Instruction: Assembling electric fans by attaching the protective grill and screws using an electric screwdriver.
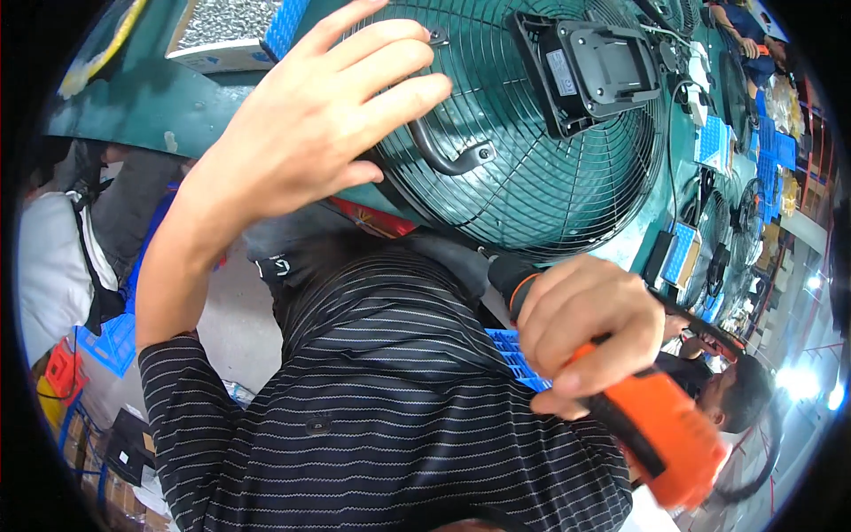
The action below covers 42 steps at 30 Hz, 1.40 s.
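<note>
A large dark green fan guard with a wire grille lies on the green workbench, its black motor housing and a black carry handle facing up. My left hand rests flat on the guard's rim, fingers spread, beside the handle. My right hand grips an orange and black power screwdriver, whose black nose points at the lower edge of the grille. My striped dark shirt fills the lower middle of the view.
A tray of small silver screws sits at the bench's far left. More fan guards and blue boxes line the bench to the right. Another person is at the lower right. Blue crates stand on the floor at left.
</note>
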{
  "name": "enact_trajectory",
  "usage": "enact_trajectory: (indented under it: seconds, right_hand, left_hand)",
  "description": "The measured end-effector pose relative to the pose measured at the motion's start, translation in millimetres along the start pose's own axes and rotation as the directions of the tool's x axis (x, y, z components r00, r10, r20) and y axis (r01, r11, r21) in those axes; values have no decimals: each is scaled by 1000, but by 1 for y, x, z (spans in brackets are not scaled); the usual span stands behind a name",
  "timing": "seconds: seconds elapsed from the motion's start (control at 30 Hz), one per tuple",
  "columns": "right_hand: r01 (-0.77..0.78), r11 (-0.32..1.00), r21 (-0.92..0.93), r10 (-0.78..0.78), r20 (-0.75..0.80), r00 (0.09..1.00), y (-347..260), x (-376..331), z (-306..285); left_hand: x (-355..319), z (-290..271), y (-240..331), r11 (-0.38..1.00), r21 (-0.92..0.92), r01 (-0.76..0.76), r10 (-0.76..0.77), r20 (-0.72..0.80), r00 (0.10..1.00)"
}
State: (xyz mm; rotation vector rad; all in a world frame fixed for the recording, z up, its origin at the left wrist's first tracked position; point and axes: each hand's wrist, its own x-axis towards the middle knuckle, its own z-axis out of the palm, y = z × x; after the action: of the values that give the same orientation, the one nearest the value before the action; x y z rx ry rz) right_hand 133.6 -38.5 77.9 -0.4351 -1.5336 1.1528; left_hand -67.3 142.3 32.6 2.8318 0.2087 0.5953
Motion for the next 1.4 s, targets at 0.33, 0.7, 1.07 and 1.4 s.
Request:
enact_trajectory:
  seconds: [0.33,0.7,1.07,1.4]
  right_hand:
    - [189,981,-43,-185,-504,844,-65,-62,-9]
    - [176,965,-193,-259,-634,728,-66,-89,-3]
    - [174,980,-98,-193,-683,704,-45,-89,9]
    - [141,984,-108,-176,-697,696,-49,-74,19]
  left_hand:
    - [-7,22,41,997,-60,51,-57,-103,993]
    - [-13,-6,14,968,-7,251,-227,-448,865]
    - [-7,-60,-97,686,224,692,-725,144,673]
    - [-34,-49,-71,646,-75,760,-760,-161,630]
